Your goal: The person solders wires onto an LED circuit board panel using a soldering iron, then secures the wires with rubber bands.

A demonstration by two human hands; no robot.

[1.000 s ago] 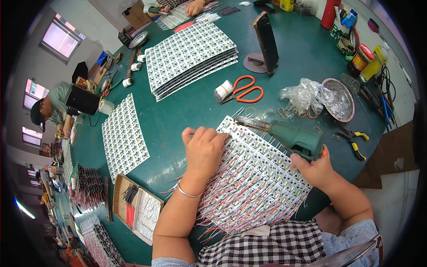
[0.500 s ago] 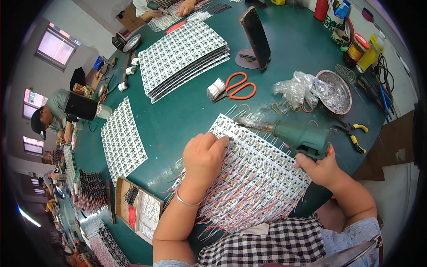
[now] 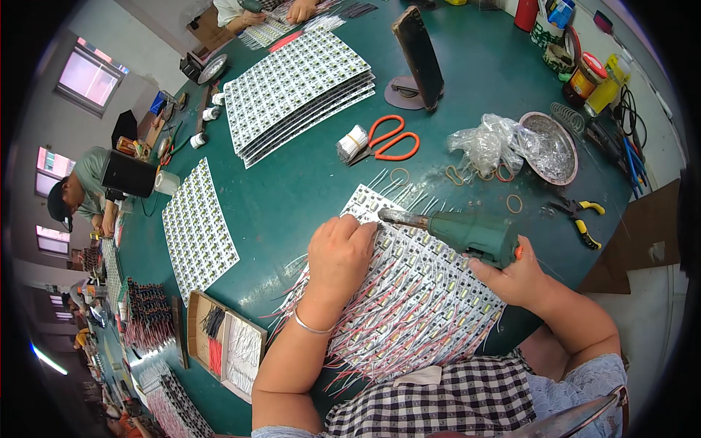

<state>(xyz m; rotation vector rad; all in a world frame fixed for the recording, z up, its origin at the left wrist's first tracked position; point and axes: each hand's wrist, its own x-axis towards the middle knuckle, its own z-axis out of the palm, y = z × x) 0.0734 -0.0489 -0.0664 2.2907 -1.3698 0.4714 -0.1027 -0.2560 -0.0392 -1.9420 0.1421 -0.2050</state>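
Note:
A white circuit board panel (image 3: 478, 310) lies in front of me, with rows of small parts and many thin red and white wires (image 3: 398, 306) soldered across it. My right hand (image 3: 515, 277) grips a green soldering gun (image 3: 475, 235) by its handle. The gun's metal tip points left and meets the upper part of the panel, close to the left fingertips. My left hand (image 3: 339, 255) rests on the panel's upper left, thumb and fingers pinched together; what lies between them is too small to make out.
Orange-handled scissors (image 3: 394, 137), a crumpled plastic bag (image 3: 485, 146), a round metal dish (image 3: 551, 150) and yellow-handled pliers (image 3: 584, 223) lie beyond the panel. A phone (image 3: 420, 58) stands upright. Stacked panels (image 3: 299, 87), a single panel (image 3: 198, 226) and a wire box (image 3: 226, 343) sit left.
My right hand and the soldering gun have moved left and slightly down, bringing the tip nearer my left fingertips. My left hand has stayed almost in place, still pinched.

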